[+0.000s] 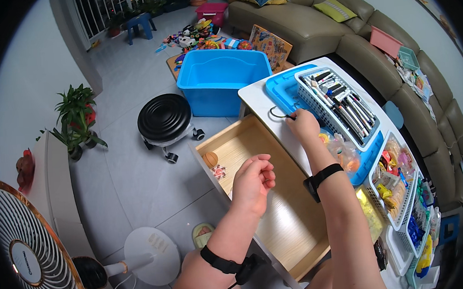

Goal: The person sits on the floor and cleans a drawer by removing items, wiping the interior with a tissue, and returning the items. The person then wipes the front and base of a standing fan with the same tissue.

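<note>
My right hand (304, 126) has its fingers closed on a thin black cable (277, 113) at the edge of the white tabletop (266, 97). Beside it, a white basket of pens and markers (339, 104) rests on a blue plastic lid (281, 85). My left hand (255, 183) hovers over an open wooden drawer (289, 217), fingers loosely curled, with nothing visible in them. In the drawer's far left corner lie a small brown ball (210, 159) and a red-and-white patterned item (219, 172). Clear bags with orange and yellow contents (345, 154) lie near my right wrist.
A blue storage bin (212, 99) stands beyond the drawer, near a black wheeled stool (164, 117). Toys (204, 37) are heaped behind it. At left are a fan (30, 255) and a potted plant (76, 119). Baskets of packaged snacks (393, 181) line the right side, before a sofa (370, 50).
</note>
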Demonstrator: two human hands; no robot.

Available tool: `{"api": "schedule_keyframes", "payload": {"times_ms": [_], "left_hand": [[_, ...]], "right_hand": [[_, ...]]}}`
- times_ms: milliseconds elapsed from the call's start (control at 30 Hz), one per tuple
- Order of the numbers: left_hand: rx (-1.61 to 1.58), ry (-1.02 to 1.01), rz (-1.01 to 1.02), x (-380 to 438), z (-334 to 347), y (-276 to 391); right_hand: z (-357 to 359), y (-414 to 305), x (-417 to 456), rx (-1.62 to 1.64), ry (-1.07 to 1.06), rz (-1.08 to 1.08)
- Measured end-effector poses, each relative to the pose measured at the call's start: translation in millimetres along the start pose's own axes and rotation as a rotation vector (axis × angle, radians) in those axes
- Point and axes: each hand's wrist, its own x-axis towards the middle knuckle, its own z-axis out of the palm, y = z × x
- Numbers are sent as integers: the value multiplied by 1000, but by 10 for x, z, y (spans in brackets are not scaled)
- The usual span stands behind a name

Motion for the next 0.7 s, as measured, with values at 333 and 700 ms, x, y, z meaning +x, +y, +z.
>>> {"api": "schedule_keyframes", "payload": {"times_ms": [333,700], "left_hand": [[-148,174,213,230,-327,329],[-184,285,333,81,-547,667]], "right_hand": [[718,-1082,-730,85,-718,-659],[1595,-1371,-1035,140,-643,-642]]}}
